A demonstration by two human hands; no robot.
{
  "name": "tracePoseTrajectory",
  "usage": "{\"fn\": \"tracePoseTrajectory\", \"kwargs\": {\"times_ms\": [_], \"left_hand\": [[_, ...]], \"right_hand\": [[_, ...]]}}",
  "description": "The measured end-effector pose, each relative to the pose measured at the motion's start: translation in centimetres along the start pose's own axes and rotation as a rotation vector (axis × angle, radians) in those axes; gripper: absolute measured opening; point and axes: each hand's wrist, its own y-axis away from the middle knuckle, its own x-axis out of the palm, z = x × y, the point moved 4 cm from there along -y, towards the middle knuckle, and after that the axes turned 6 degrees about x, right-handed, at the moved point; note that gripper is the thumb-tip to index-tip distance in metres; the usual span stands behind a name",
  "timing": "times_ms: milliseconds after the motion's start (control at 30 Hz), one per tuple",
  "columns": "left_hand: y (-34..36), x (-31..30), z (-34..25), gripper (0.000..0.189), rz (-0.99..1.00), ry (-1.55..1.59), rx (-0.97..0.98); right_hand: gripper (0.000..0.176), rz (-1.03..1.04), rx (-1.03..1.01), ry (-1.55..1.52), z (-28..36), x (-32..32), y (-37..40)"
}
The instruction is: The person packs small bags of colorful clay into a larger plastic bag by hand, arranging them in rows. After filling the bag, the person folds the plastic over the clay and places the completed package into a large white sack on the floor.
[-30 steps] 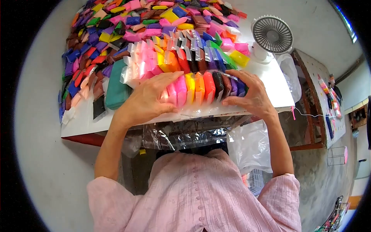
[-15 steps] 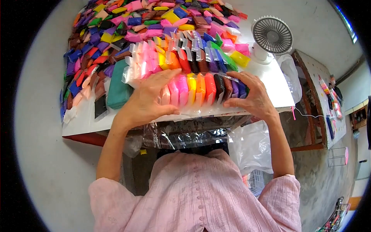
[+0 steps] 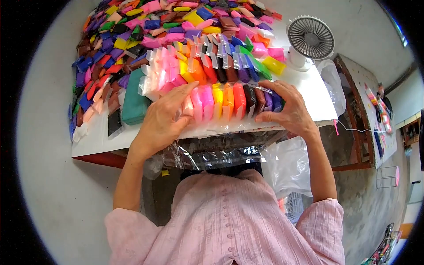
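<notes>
A row of small coloured packets (image 3: pixel 228 101), running from pale pink through yellow, orange, red and black to blue, stands on edge at the table's front inside what looks like clear plastic. My left hand (image 3: pixel 167 112) grips the pale pink end, thumb in front and fingers behind. Around the blue and purple end my right hand (image 3: pixel 287 108) is closed in the same way. Right behind lie more stacked rows of packets (image 3: pixel 196 70) with clear wrapper ends. A green block (image 3: pixel 136 98) stands just left of my left hand.
Loose coloured packets (image 3: pixel 150 24) are heaped over the back and left of the white table (image 3: pixel 95 143). A small white fan (image 3: pixel 310 42) stands at the right. Clear plastic sheeting (image 3: pixel 216 160) hangs at the front edge. A second table (image 3: pixel 360 110) is farther right.
My left hand has shifted slightly and its thumb has drawn in closer to the end of the row. The right hand and the packets stay almost where they were.
</notes>
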Motion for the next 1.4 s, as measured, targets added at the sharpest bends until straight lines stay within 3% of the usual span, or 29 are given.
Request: {"fn": "tracePoseTrajectory", "kwargs": {"times_ms": [233, 533, 833, 1100, 1300, 1400], "left_hand": [[-0.8, -1.0, -2.5, 0.078, 0.039, -0.193, 0.194], [-6.1, 2.4, -4.3, 0.084, 0.243, -0.036, 0.293], [-6.8, 4.1, -4.4, 0.069, 0.266, -0.065, 0.326], [-6.3, 4.9, -3.8, 0.061, 0.159, -0.160, 0.421], [-6.2, 4.8, -3.9, 0.058, 0.155, -0.159, 0.435], [-6.2, 4.6, -4.1, 0.056, 0.165, -0.147, 0.426]], "right_hand": [[0.082, 0.039, 0.025, -0.030, 0.1, -0.3, 0.0], [0.080, 0.021, 0.031, -0.038, 0.1, -0.2, 0.0], [0.073, -0.028, -0.006, -0.040, 0.1, -0.2, 0.0], [0.071, -0.046, -0.059, -0.009, 0.0, -0.3, 0.2], [0.064, -0.042, -0.098, -0.196, 0.2, -2.3, 1.1], [0.045, -0.114, -0.101, -0.204, -0.1, -3.2, 1.8]]}}
